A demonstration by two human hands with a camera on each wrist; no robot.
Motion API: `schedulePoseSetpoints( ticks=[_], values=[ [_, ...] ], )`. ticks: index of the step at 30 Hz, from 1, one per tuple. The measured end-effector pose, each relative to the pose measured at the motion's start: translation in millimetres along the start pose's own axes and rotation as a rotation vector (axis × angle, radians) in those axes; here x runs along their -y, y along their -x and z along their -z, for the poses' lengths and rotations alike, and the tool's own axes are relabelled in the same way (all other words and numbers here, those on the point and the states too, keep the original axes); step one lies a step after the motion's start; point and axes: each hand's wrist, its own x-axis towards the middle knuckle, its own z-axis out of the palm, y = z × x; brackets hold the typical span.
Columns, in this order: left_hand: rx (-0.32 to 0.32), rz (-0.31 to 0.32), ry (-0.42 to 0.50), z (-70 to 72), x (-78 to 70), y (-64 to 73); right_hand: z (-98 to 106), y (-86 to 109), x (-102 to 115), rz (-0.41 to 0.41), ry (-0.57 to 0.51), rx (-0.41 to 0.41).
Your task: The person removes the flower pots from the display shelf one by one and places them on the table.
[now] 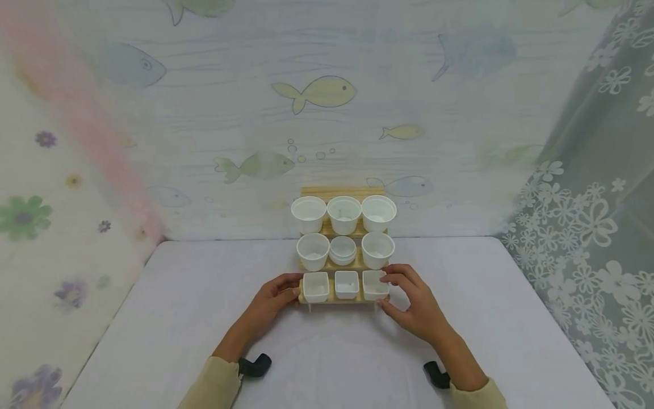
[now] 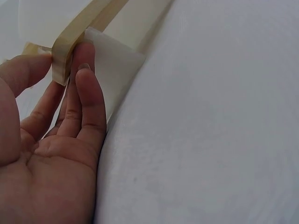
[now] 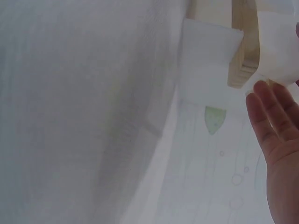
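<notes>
Wooden rack (image 2: 65, 51) in left hand (image 2: 56, 140); edge between thumb and fingers (image 2: 91, 93)

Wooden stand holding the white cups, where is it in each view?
Head: the wooden stand is near the middle, slightly right of centre.
Left wrist: upper left, one end of the wooden stand, held by the left hand.
Right wrist: upper right, the wooden stand's end, above and left of the right hand.
Shared landmark: the white tabletop, visible in all three.
</notes>
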Motion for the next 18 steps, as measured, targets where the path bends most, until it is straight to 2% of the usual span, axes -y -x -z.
schedulePoseSetpoints(
  ticks=[18],
  values=[
    [0.025, -0.021, 0.019, 4.5, 4.2, -3.1, -0.2, -2.6, 2.6, 0.016, 0.016, -0.031]
  ],
)
